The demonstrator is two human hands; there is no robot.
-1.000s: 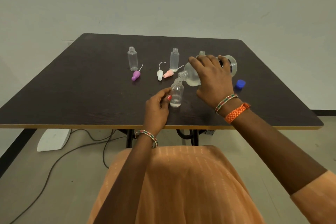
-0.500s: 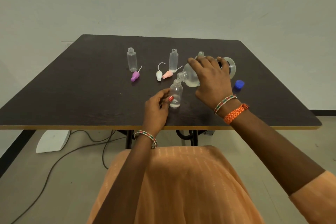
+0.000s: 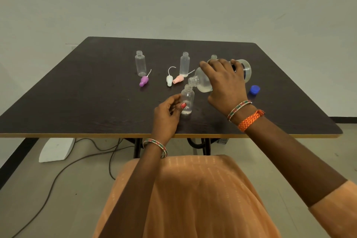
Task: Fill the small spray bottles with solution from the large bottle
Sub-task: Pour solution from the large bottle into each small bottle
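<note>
My right hand (image 3: 225,85) grips the large clear bottle (image 3: 202,81), tipped on its side with its mouth just over the neck of a small clear bottle (image 3: 187,100). A little liquid lies in the bottom of that small bottle, which stands upright near the table's front. My left hand (image 3: 168,112) pinches it between thumb and fingers. Two more small bottles (image 3: 140,63) (image 3: 184,63) stand upright further back, and a third (image 3: 213,57) shows only its neck behind my right hand.
Three spray tops lie on the dark table (image 3: 77,92): purple (image 3: 144,80), white (image 3: 169,80) and pink (image 3: 178,79). A blue cap (image 3: 254,89) lies right of my right hand. Cables and a white object are on the floor below.
The large bottle stays tipped over the small one with almost no shift. Both hands keep their hold.
</note>
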